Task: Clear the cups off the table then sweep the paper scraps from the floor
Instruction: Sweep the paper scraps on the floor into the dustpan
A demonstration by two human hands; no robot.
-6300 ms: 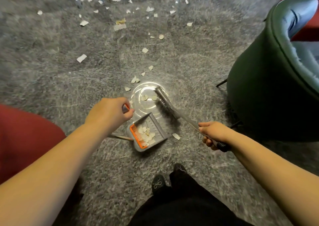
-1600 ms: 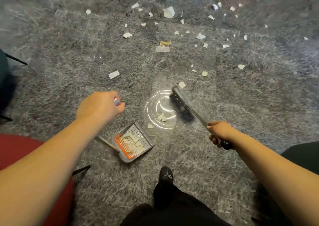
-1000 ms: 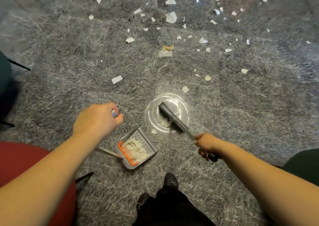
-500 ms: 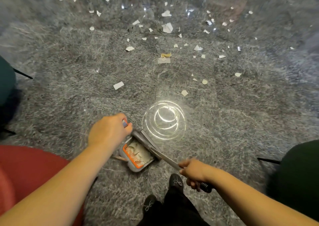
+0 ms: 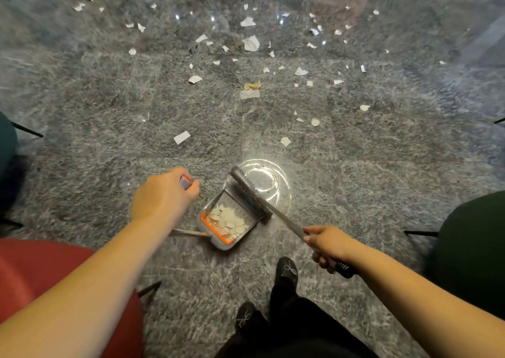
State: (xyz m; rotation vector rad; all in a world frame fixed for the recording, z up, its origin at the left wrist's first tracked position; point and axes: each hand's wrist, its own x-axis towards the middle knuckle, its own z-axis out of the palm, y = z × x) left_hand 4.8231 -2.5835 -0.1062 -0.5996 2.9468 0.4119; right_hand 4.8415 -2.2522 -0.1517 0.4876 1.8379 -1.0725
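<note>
A grey dustpan (image 5: 216,241) with an orange comb edge sits on the speckled grey floor and holds several white paper scraps (image 5: 229,219). My left hand (image 5: 161,197) grips the top of the dustpan's long upright handle. My right hand (image 5: 329,244) grips the black-ended handle of a grey brush (image 5: 250,192), whose head lies across the dustpan's open mouth. Many more paper scraps (image 5: 250,43) are scattered over the floor farther ahead, the nearest being a white rectangle (image 5: 181,137) and a small piece (image 5: 285,141).
A red seat (image 5: 35,270) is at lower left and a dark green chair (image 5: 475,248) at right, with another dark chair (image 5: 5,144) at the left edge. My black shoes (image 5: 287,270) stand just behind the dustpan. A bright ring of reflected light (image 5: 269,178) lies beside the brush.
The brush swept the scraps near the light ring back into the dustpan, and its head now rests at the pan's mouth. The dustpan shifted slightly as the view moved.
</note>
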